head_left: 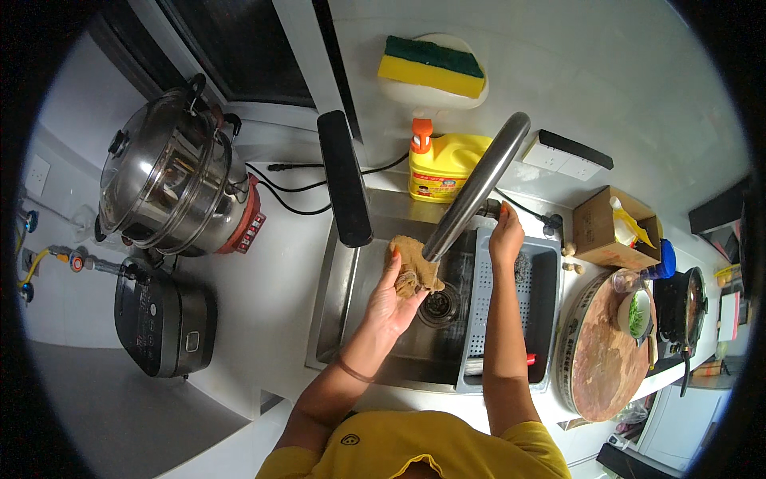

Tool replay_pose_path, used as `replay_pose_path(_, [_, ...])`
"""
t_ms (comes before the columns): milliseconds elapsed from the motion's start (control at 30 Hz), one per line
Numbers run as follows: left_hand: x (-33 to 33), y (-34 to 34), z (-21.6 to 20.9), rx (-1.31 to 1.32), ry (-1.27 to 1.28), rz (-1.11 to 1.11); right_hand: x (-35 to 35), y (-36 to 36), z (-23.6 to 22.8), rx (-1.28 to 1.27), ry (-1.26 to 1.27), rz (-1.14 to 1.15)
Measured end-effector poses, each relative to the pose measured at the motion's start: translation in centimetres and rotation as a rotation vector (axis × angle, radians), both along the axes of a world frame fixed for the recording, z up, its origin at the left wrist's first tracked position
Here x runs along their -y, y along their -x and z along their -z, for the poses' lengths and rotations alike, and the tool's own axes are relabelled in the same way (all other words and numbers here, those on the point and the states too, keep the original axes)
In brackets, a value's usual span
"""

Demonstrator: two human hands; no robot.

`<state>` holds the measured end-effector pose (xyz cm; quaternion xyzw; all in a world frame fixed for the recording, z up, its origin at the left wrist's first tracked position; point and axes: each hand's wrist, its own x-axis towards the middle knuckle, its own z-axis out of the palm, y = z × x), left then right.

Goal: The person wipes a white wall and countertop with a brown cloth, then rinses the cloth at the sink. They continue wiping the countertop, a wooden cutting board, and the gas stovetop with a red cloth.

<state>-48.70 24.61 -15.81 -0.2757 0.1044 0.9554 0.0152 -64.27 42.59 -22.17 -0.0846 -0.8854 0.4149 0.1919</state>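
Over the steel sink [335,311], my left hand [388,305] grips a crumpled tan cloth [411,263], its thumb on top and fingers underneath. The cloth is just below the spout of the curved steel faucet [479,188]; no stream of water can be made out. My right hand [506,239] reaches to the far right of the sink, its fingers closed at the faucet's handle [489,208], which they partly hide. Beneath my right forearm sits a grey perforated drain basket [481,319]. A round drain [439,306] shows in the sink bottom.
Behind the sink stands a yellow detergent jug [439,164]; a sponge [431,65] rests in a wall holder. At left are a steel steamer [163,176] and a black rice cooker [163,319]. Right of the sink are a round chopping board [602,367] and cardboard box [598,227].
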Motion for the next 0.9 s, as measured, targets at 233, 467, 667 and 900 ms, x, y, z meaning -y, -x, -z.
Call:
replay_pose_path(233, [0.0, 0.2, -0.1, -0.026, -0.064, 0.034, -1.3, 0.8, 0.4, -0.008, 0.122, -0.048])
replay_pose_path(467, [-0.6, 0.2, 0.2, -0.041, -0.047, 0.063, -1.6, 0.9, 0.4, 0.034, 0.131, -0.051])
replay_pose_path(667, [-0.7, 0.0, 1.4, -0.08, -0.006, 0.113, -2.0, 1.0, 0.0, 0.117, 0.152, -0.076])
replay_pose_path(900, [-0.4, -0.9, 3.1, -0.216, 0.252, 0.213, 1.6, -5.0, -2.0, -0.288, 0.031, 0.099])
